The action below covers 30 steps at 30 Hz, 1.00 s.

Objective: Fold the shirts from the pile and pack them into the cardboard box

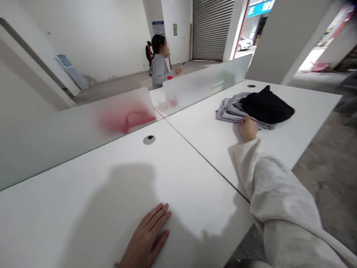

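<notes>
My right hand (249,129) reaches out over the right desk, its fingers closed on the near edge of a folded grey garment (229,109). A black piece of cloth (267,106) lies on top of the grey fabric and covers much of it. What kind of garments they are does not show. Flat on the near desktop rests my left hand (149,236), fingers stretched out, with nothing in it.
Two white desks (184,178) meet at a seam. Frosted dividers (206,87) run along their far side, and a blurred red item (136,118) shows through one. A person (160,69) stands beyond. Cable holes (149,139) dot the desktops.
</notes>
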Each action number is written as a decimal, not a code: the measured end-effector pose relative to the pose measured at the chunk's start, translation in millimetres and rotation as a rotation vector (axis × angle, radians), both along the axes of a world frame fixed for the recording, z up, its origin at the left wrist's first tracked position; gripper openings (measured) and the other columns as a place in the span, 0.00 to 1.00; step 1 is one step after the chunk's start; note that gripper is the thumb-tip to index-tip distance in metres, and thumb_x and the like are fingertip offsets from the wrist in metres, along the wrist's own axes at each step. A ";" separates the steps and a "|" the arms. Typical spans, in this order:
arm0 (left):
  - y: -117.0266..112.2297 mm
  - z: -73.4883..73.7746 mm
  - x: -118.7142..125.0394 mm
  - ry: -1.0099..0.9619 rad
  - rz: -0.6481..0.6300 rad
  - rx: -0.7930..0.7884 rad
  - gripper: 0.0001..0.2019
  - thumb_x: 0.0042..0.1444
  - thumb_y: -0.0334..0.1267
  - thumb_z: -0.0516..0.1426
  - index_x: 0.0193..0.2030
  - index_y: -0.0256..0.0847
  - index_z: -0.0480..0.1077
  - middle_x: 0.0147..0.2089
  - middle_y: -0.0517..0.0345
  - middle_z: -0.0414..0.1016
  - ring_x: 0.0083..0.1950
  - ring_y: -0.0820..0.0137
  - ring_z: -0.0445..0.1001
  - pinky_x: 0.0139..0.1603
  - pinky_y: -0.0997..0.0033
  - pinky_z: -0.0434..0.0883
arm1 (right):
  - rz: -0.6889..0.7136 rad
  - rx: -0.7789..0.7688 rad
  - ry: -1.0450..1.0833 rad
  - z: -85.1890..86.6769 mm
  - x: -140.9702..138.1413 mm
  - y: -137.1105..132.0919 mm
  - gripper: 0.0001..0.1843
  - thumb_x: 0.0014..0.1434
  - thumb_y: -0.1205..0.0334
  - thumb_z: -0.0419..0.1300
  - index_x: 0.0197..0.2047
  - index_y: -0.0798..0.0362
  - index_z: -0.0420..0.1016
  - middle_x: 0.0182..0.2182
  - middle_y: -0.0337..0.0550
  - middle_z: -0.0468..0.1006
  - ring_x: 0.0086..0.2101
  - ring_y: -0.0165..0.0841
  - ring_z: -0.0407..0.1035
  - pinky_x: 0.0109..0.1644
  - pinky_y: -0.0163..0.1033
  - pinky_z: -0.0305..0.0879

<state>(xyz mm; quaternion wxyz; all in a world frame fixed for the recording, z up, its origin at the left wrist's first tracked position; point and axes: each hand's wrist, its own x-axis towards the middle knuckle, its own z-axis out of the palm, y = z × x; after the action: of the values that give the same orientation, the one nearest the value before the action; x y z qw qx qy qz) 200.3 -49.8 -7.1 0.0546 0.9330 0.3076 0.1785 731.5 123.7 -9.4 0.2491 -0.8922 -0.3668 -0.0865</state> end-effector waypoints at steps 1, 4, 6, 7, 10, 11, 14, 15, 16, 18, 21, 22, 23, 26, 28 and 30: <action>1.8 -1.3 -0.3 -0.013 -0.007 0.019 0.27 0.58 0.40 0.55 0.64 0.52 0.58 0.60 0.59 0.68 0.60 0.65 0.68 0.53 0.65 0.74 | 0.009 0.034 -0.010 1.6 -2.3 0.6 0.18 0.66 0.63 0.45 0.50 0.61 0.71 0.39 0.56 0.72 0.37 0.36 0.65 0.38 0.41 0.54; 6.9 -7.0 -2.4 -0.032 -0.026 0.052 0.30 0.56 0.40 0.56 0.66 0.55 0.54 0.60 0.61 0.69 0.58 0.65 0.69 0.51 0.66 0.75 | 0.016 0.109 -0.057 1.2 -5.4 1.9 0.17 0.65 0.63 0.46 0.54 0.57 0.67 0.46 0.55 0.68 0.39 0.35 0.66 0.41 0.40 0.57; 9.9 -10.3 -4.2 -0.042 -0.041 0.070 0.31 0.55 0.40 0.56 0.66 0.57 0.53 0.59 0.61 0.70 0.57 0.64 0.71 0.49 0.66 0.76 | 0.022 0.097 -0.045 -2.0 -4.1 2.4 0.17 0.63 0.62 0.51 0.54 0.54 0.68 0.48 0.55 0.67 0.40 0.37 0.66 0.41 0.40 0.59; 11.2 -11.2 -4.9 -0.053 -0.048 0.081 0.31 0.55 0.40 0.56 0.65 0.58 0.54 0.58 0.61 0.70 0.56 0.64 0.71 0.48 0.66 0.76 | 0.028 0.083 -0.026 -3.7 -2.9 2.6 0.16 0.62 0.62 0.52 0.52 0.54 0.70 0.47 0.55 0.67 0.39 0.37 0.66 0.42 0.40 0.59; 14.4 -9.0 -2.9 -0.113 -0.032 0.082 0.23 0.55 0.39 0.55 0.59 0.61 0.64 0.53 0.63 0.74 0.53 0.64 0.74 0.45 0.65 0.78 | 0.041 0.087 0.006 -5.8 0.8 4.0 0.15 0.62 0.61 0.50 0.46 0.55 0.74 0.45 0.53 0.68 0.39 0.37 0.66 0.42 0.41 0.61; 15.1 -6.8 0.0 -0.139 -0.001 0.052 0.20 0.56 0.39 0.55 0.55 0.60 0.67 0.52 0.63 0.76 0.51 0.64 0.75 0.45 0.65 0.78 | 0.039 0.105 0.000 -5.0 1.5 4.5 0.16 0.63 0.61 0.48 0.45 0.55 0.74 0.45 0.53 0.68 0.39 0.36 0.66 0.43 0.41 0.61; 17.3 1.0 17.7 -0.232 0.150 -0.113 0.11 0.59 0.40 0.52 0.46 0.56 0.72 0.46 0.64 0.78 0.45 0.68 0.78 0.41 0.70 0.79 | 0.055 0.218 -0.040 2.7 1.8 4.6 0.18 0.64 0.61 0.45 0.44 0.56 0.74 0.45 0.52 0.68 0.40 0.36 0.65 0.43 0.40 0.61; 18.6 3.0 26.3 -0.260 0.190 -0.165 0.10 0.59 0.41 0.52 0.45 0.54 0.72 0.44 0.63 0.79 0.43 0.69 0.78 0.39 0.71 0.79 | 0.062 0.266 -0.051 7.0 1.4 4.1 0.18 0.65 0.61 0.44 0.43 0.57 0.74 0.44 0.52 0.68 0.41 0.36 0.65 0.43 0.40 0.61; 20.3 4.3 35.8 -0.284 0.209 -0.204 0.10 0.60 0.42 0.51 0.44 0.53 0.72 0.43 0.62 0.79 0.42 0.69 0.78 0.37 0.72 0.79 | 0.067 0.308 -0.061 12.4 0.9 3.3 0.19 0.65 0.61 0.43 0.43 0.57 0.74 0.44 0.52 0.68 0.40 0.36 0.64 0.43 0.39 0.61; 25.1 4.7 55.8 -0.320 0.193 -0.243 0.10 0.60 0.43 0.51 0.42 0.50 0.73 0.41 0.61 0.79 0.41 0.69 0.78 0.38 0.72 0.78 | 0.073 0.383 -0.075 26.5 -0.7 1.4 0.20 0.66 0.60 0.41 0.43 0.57 0.73 0.44 0.52 0.69 0.40 0.36 0.65 0.42 0.39 0.62; 34.1 1.0 81.6 -0.343 0.119 -0.285 0.09 0.60 0.43 0.51 0.39 0.48 0.73 0.40 0.59 0.79 0.42 0.68 0.77 0.43 0.70 0.76 | 0.137 0.596 -0.106 57.9 -7.6 -0.8 0.21 0.67 0.57 0.40 0.42 0.55 0.73 0.41 0.49 0.69 0.38 0.34 0.65 0.43 0.39 0.63; 37.1 -0.6 88.0 -0.353 0.109 -0.311 0.10 0.60 0.43 0.51 0.39 0.48 0.72 0.40 0.58 0.79 0.42 0.68 0.77 0.45 0.69 0.76 | 0.178 0.689 -0.117 71.1 -12.7 -1.9 0.21 0.67 0.56 0.41 0.41 0.54 0.73 0.39 0.48 0.70 0.37 0.33 0.66 0.43 0.39 0.64; 40.2 -2.1 93.2 -0.366 0.114 -0.345 0.10 0.60 0.44 0.51 0.39 0.47 0.72 0.41 0.58 0.78 0.44 0.68 0.77 0.46 0.69 0.75 | 0.219 0.771 -0.127 85.5 -20.0 -3.9 0.21 0.67 0.55 0.41 0.40 0.54 0.72 0.38 0.47 0.69 0.37 0.33 0.66 0.44 0.39 0.64; 49.3 -4.5 102.9 -0.452 0.202 -0.470 0.12 0.60 0.46 0.51 0.42 0.45 0.71 0.43 0.55 0.77 0.46 0.67 0.76 0.46 0.68 0.75 | 0.312 0.906 -0.149 130.6 -60.1 -19.5 0.22 0.68 0.52 0.39 0.43 0.52 0.71 0.39 0.44 0.69 0.40 0.32 0.67 0.47 0.40 0.66; 55.8 -3.5 105.9 -0.597 0.266 -0.478 0.12 0.59 0.46 0.52 0.45 0.44 0.69 0.49 0.52 0.75 0.49 0.66 0.75 0.47 0.68 0.74 | 0.434 0.999 -0.115 155.9 -102.3 -41.6 0.21 0.68 0.53 0.38 0.45 0.52 0.70 0.39 0.43 0.69 0.42 0.32 0.67 0.48 0.41 0.66; 62.3 -0.6 107.1 -0.823 0.328 -0.399 0.14 0.58 0.44 0.53 0.48 0.42 0.66 0.58 0.48 0.68 0.55 0.65 0.71 0.51 0.66 0.72 | 0.711 1.136 -0.089 171.9 -151.0 -70.9 0.16 0.67 0.55 0.44 0.45 0.52 0.69 0.39 0.42 0.70 0.44 0.31 0.67 0.51 0.40 0.65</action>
<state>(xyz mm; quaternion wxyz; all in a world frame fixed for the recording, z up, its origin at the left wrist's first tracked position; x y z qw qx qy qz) 307.3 12.5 -7.8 0.3206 0.6957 0.4316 0.4764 580.6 52.8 162.4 0.6778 -0.4430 -0.5458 -0.2154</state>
